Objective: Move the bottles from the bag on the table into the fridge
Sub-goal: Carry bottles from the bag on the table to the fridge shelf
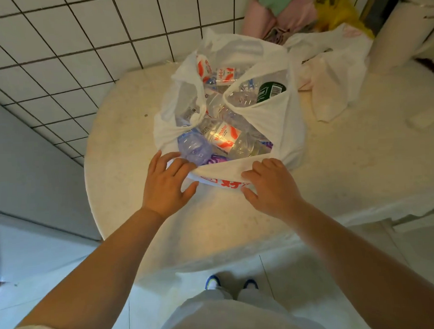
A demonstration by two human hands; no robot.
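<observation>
A white plastic bag (266,116) with red print stands open on a round pale table (125,154). Inside lie several clear water bottles with red-and-white labels (222,136), a bluish-tinted bottle (192,146) and a dark green bottle (271,89) at the far right. My left hand (165,186) pinches the bag's near rim at the left, fingers over the edge and thumb below. My right hand (269,184) grips the same rim further right. No fridge is in view.
A second, crumpled white bag (331,70) lies on the table at the back right, with pink and yellow bags (333,12) behind it. A white cylindrical bin (405,28) stands at the far right. A tiled wall (54,47) runs behind the table. My shoes show below.
</observation>
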